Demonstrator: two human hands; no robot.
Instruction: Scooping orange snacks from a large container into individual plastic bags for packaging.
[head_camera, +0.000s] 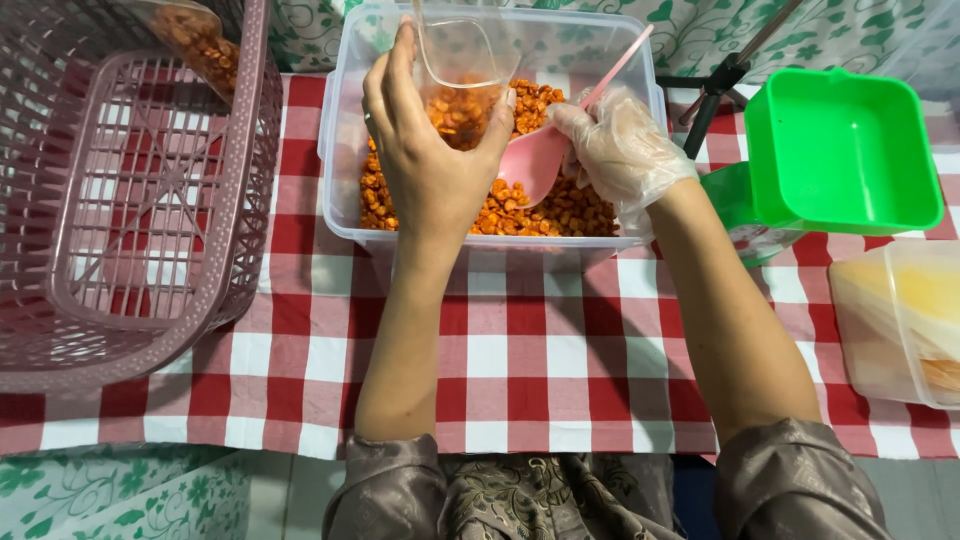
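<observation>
Fingers, left: our left hand (432, 150) curls its fingers (385, 95) around a small clear plastic cup (458, 60), thumb on the near side, clamped firmly on it above the tub.
Fingers, right: our right hand (620, 150), in a thin clear glove, pinches the handle of a pink scoop (540, 155); its fingers (575, 125) are closed tight on that handle.
Cup: we hold it tilted over the clear plastic tub (345, 180), mouth near the scoop's bowl; some orange snack bits (560, 210) show through its wall, so we judge it partly filled.
Tub: it sits on the checked counter (520, 350), holding plenty of snack bits.
Done so far: one filled bag or cup seems to lie in the pink basket (150, 300) at left, top corner.
Left: topping up the cup we hold.
Nearby: a green box (840, 150) and a lidded container (900, 320) stand at right.
</observation>
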